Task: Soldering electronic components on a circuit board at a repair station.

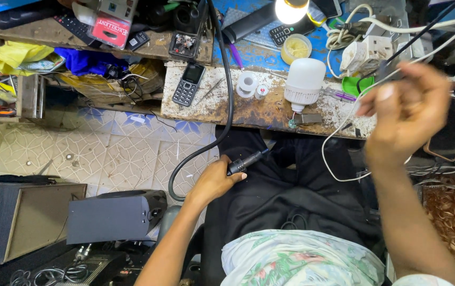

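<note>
My left hand (214,181) rests on my lap, closed around a black tool handle (246,162) whose thick black hose (226,95) loops up over the bench edge. My right hand (408,108) is raised at the right, blurred, its fingers pinched near a thin white wire (338,135) that hangs down from the bench; whether it grips the wire is unclear. A white bulb body (304,82) stands on the worn bench (227,108), with a small circuit piece (306,119) at its base.
On the bench lie a keypad phone (187,85), a white tape roll (247,85), a small tub (296,48), a white power adapter (368,55) and remote controls. A lit lamp (291,9) hangs above. Grey speaker boxes (116,214) stand on the tiled floor at left.
</note>
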